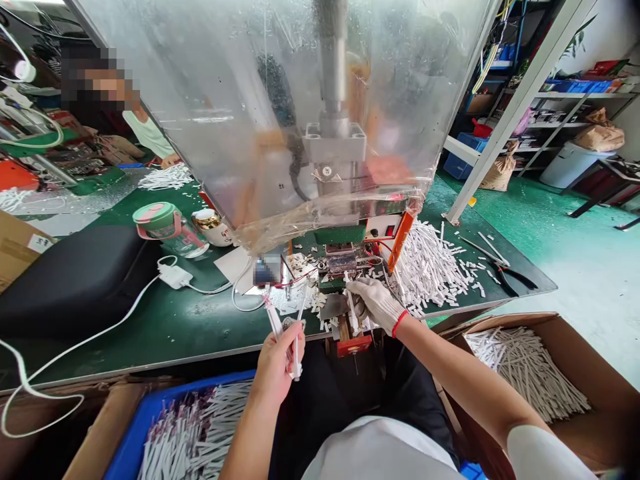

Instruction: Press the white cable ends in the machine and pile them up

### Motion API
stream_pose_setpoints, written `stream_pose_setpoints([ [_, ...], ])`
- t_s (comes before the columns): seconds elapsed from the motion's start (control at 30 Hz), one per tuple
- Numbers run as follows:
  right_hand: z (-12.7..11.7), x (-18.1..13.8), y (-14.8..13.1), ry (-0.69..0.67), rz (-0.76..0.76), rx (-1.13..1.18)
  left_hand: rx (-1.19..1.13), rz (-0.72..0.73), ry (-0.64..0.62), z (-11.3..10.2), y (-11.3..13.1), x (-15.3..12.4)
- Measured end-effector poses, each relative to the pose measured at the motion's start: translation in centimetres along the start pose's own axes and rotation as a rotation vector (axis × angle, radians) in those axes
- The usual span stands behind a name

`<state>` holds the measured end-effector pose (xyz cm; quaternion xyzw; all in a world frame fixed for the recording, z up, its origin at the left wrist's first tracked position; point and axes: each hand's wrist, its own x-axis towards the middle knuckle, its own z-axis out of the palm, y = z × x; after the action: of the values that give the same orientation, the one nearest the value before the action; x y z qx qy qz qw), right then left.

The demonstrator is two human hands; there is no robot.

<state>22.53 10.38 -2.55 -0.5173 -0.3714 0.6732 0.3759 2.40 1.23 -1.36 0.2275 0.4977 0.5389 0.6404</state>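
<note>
Here, one metal press (341, 262) is towering over the surface (200, 327)

The bare left hand (280, 352) is grasping overlapping flat white strips (275, 321); the right hand (376, 303), in one knitted, red-cuffed glove, is apparently pinching one strip (353, 316) before the press. One cardboard box (583, 350) is holding more.

Green workbench (215, 325), heaped white strips (429, 267), pliers (499, 267), green-lidded bottle (173, 230), white-and-gold cup (214, 228), large black object (85, 287)

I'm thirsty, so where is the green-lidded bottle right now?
In the head view, the bottle stands on the left of the green bench, just left of the white-and-gold cup.
</note>
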Motion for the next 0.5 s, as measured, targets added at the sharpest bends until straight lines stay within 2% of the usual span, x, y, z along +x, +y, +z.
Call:
stream_pose_setpoints([
  [0.1, -0.1, 0.0, -0.3, 0.0, 0.001, -0.057, 0.102, 0.046, -0.06, -0.2, 0.0, 0.0],
  [0.2, -0.9, -1.1, -2.1, -0.034, -0.044, -0.198, 0.287, 0.049, -0.202, -0.5, 0.6, 0.0],
  [0.3, -2.1, -3.3, -4.8, -0.254, -0.159, -0.36, 0.476, -0.014, -0.376, -0.2, 1.6, 0.2],
  [0.4, -2.8, -5.7, -6.7, -0.531, -0.166, -0.524, 0.597, -0.073, -0.518, 0.9, 2.5, 0.5],
  [0.5, -2.8, -7.6, -6.7, -0.568, -0.15, -0.602, 0.631, -0.098, -0.583, 2.5, 2.8, 0.6],
])
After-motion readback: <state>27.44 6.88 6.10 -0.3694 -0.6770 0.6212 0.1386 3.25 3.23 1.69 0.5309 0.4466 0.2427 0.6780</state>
